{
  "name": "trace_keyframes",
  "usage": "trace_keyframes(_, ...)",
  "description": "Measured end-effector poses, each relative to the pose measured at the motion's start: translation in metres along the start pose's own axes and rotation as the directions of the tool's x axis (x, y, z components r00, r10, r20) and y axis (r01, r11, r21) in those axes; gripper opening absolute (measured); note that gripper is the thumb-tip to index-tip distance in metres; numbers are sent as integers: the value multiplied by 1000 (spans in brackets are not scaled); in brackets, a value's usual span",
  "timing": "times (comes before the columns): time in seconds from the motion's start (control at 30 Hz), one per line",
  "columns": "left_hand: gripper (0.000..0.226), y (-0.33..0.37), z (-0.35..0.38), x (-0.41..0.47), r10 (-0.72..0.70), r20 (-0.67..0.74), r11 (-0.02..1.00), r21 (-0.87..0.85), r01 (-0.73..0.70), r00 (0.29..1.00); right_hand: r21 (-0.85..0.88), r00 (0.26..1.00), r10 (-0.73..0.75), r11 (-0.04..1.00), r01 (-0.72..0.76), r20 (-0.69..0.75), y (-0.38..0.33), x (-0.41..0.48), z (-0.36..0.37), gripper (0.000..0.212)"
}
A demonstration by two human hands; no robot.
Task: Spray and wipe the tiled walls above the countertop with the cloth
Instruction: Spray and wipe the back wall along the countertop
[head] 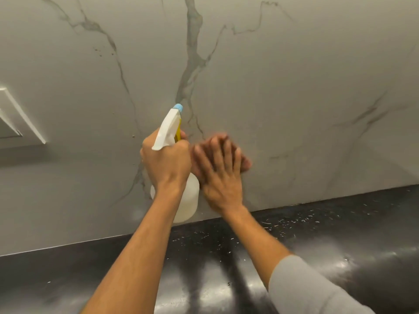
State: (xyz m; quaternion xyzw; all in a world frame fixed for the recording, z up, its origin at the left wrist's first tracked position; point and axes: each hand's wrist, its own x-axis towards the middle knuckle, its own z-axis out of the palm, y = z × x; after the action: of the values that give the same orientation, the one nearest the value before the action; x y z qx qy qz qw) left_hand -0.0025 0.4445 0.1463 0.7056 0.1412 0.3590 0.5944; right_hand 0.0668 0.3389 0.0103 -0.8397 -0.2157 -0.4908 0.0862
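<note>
My left hand (166, 160) grips the neck of a white spray bottle (184, 203) with a blue nozzle and yellow trigger, held upright with the nozzle pointing at the marble-patterned wall (283, 87). My right hand (221, 172) lies flat against the wall beside the bottle, fingers straight and spread, blurred by motion. A small brownish edge (247, 164) shows under the right fingers; whether it is the cloth I cannot tell for certain.
A glossy black speckled countertop (317, 241) runs below the wall. A white frame or ledge (20, 118) juts from the wall at far left. Small dark spots (99, 52) mark the wall at upper left.
</note>
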Motion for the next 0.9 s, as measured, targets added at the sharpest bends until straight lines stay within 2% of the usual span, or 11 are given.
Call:
trace_keyframes(0.1,19,-7,3,-4,-6,19,1000,27,6,1000,-72,979,-186,979,192,80,21,-21,7,74)
trace_keyframes(0.17,21,-11,3,-9,-29,23,999,45,28,999,-38,986,-166,985,166,1,38,5,-4,75)
trace_keyframes(0.23,25,-12,2,-15,-32,19,999,45,31,999,73,983,56,996,-44,-175,44,48,-16,75)
trace_keyframes(0.3,28,-12,1,-20,-11,19,999,46,10,1000,214,895,326,939,-269,-304,35,91,-25,64)
trace_keyframes(0.37,29,-13,1,-24,3,2,999,41,-3,1000,262,820,447,891,-372,-357,19,108,-26,60)
trace_keyframes(0.47,16,-20,2,-24,50,-28,998,47,-48,998,226,877,380,919,-323,-294,-7,65,-5,64)
trace_keyframes(0.57,10,-29,2,-29,120,-9,989,85,-118,993,100,977,210,974,-205,-48,-26,-22,22,80)
trace_keyframes(0.7,12,-42,-5,-35,88,35,993,78,-91,995,29,971,197,979,-202,135,-11,-85,32,101)
trace_keyframes(0.77,12,-47,-11,-37,79,73,994,70,-84,994,19,986,129,991,-132,108,8,-69,20,100)
trace_keyframes(0.8,11,-49,-14,-37,84,83,994,63,-90,993,36,995,90,995,-92,51,18,-44,12,89)
trace_keyframes(0.9,11,-47,-19,-35,92,87,994,55,-97,992,76,955,164,986,-149,-249,37,62,-9,64)
